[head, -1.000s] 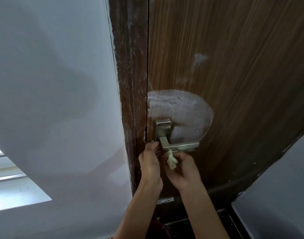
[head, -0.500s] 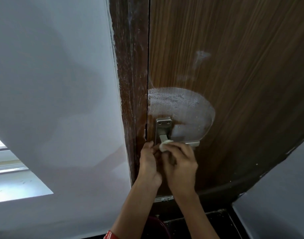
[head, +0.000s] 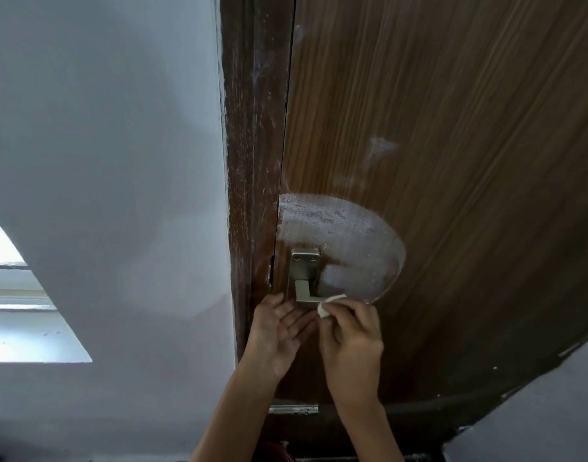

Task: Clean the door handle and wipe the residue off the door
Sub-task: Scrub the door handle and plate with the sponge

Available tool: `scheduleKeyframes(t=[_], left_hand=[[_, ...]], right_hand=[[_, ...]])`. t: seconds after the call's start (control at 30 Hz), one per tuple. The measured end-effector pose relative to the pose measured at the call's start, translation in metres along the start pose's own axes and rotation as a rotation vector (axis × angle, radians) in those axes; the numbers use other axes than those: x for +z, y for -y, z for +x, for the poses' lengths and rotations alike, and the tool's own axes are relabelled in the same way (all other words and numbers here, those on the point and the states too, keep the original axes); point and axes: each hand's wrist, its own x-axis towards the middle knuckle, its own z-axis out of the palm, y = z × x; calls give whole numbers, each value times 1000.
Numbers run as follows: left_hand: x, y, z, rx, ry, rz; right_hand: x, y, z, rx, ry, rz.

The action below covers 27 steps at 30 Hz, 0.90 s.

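Two hands work at the door handle (head: 304, 281), a brushed metal lever on a plate that sits low in the middle of the frame, close to the door's left edge. We judge the lever's arm to run right, under the right hand (head: 351, 341), which hides most of it. That hand's grip pinches a small white cloth (head: 329, 305) between thumb and fingers and presses it to the lever just right of the plate, so we take it that the handle is being rubbed along its length. Our left hand (head: 274, 335) lies with fingers spread and relaxed, palm turned toward the other hand, just below the plate and holding nothing; it looks placed to steady the work or catch the cloth, though we cannot tell whether it touches the door.

Above and right of the handle a pale, round-edged patch of residue (head: 349, 238) covers the brown wooden door (head: 452, 161), with a fainter smear (head: 381, 146) higher up. This residue seems not yet wiped. Left of the door runs the dark frame (head: 252, 161), streaked white, then the grey wall (head: 102, 161), with a bright window (head: 16, 328) at the left edge.
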Motion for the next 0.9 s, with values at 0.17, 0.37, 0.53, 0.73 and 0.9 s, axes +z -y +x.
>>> scheduleKeyframes(t=[0.17,0.37,0.53,0.73,0.9], left_hand=[[8,7,-6,43,-76,-55],[13,12,-15,99,-114,-67],[22,9,-20,138,-168,-5],[25,6,-27,125,-175,35],[21,4,-27,146,-165,116]], right_hand=[[2,-4,-8,-201,115,25],[-12,-25,4,-66,-84,102],[-1,-5,-3,-188,194,83],[-7,-15,3,-48,-72,128],[2,3,-1,-126,65,150]])
